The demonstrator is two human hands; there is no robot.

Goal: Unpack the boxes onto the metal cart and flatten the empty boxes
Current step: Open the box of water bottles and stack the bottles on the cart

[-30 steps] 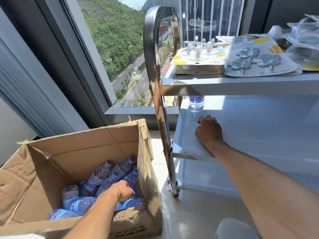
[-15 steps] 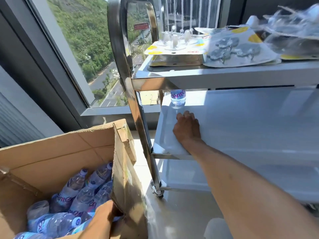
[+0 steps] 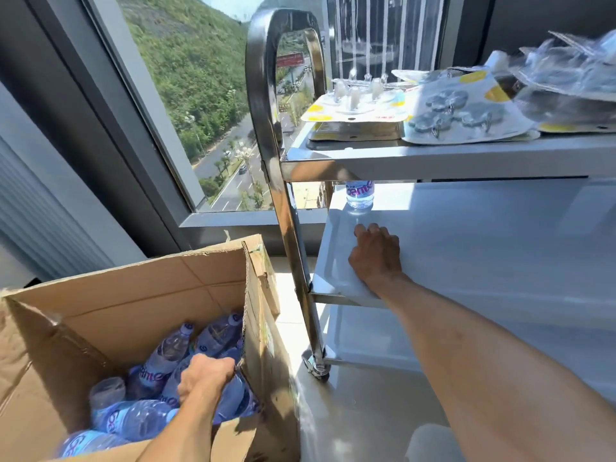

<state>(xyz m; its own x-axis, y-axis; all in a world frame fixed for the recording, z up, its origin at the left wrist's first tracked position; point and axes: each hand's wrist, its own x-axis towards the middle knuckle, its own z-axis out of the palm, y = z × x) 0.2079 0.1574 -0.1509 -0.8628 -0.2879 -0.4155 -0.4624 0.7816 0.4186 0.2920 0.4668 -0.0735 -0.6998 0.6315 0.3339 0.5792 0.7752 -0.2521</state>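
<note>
The left hand (image 3: 205, 375) is down in the open brown cardboard box (image 3: 110, 295) on the floor, among the clear plastic water bottles with blue labels (image 3: 166, 365) that lie in a heap there. Its fingers curl down over the bottles near the box's torn right wall, but I cannot tell which bottle they hold, because the fingertips are hidden. This looks like the unpacking step, with the box still mostly full. Next, the hand needs a firm hold on one bottle, then has to lift it up past the box wall and across to the shiny metal cart (image 3: 290, 248). The right hand (image 3: 376, 258) rests on the cart's white middle shelf (image 3: 483, 241), fingers loosely bent and holding nothing. Just past it stands one bottle (image 3: 360, 196); the top shelf hides its upper half. Up there lie flat packs of hooks (image 3: 463, 118), blurry at the far right.
</note>
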